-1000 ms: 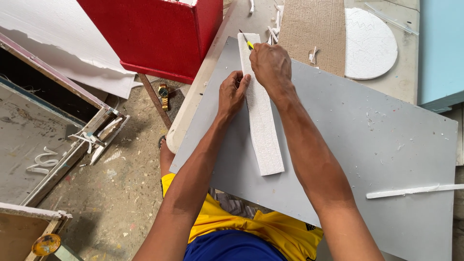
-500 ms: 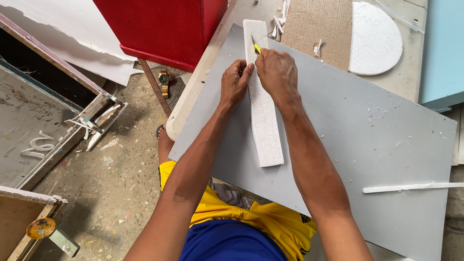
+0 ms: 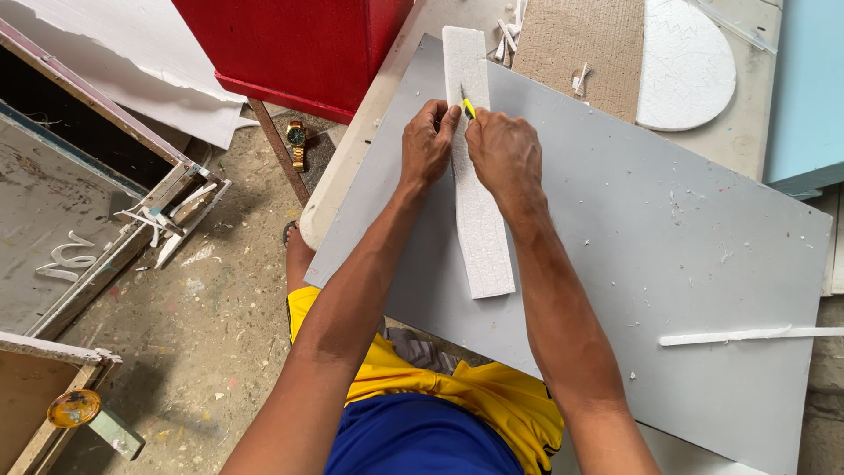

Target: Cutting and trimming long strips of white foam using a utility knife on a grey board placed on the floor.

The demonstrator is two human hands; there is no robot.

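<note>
A long white foam strip point(image 3: 482, 220) lies lengthwise on a grey board point(image 3: 651, 246). My left hand point(image 3: 426, 145) presses on the strip's left edge, fingers curled against it. My right hand point(image 3: 505, 154) grips a small yellow-handled cutter point(image 3: 468, 107) whose blade touches the strip's upper part, between both hands. The cutter's handle is mostly hidden inside the fist.
A red box point(image 3: 299, 44) stands at the board's upper left. A brown cardboard piece point(image 3: 580, 48) and a white foam disc point(image 3: 686, 66) lie beyond. A thin white strip point(image 3: 747, 335) rests at right. A wristwatch point(image 3: 297, 141) and scrap boards lie on the floor at left.
Both hands have drawn back along the foam strip toward me, with the cutter blade moving down the strip; more of the strip's far end shows beyond the hands.
</note>
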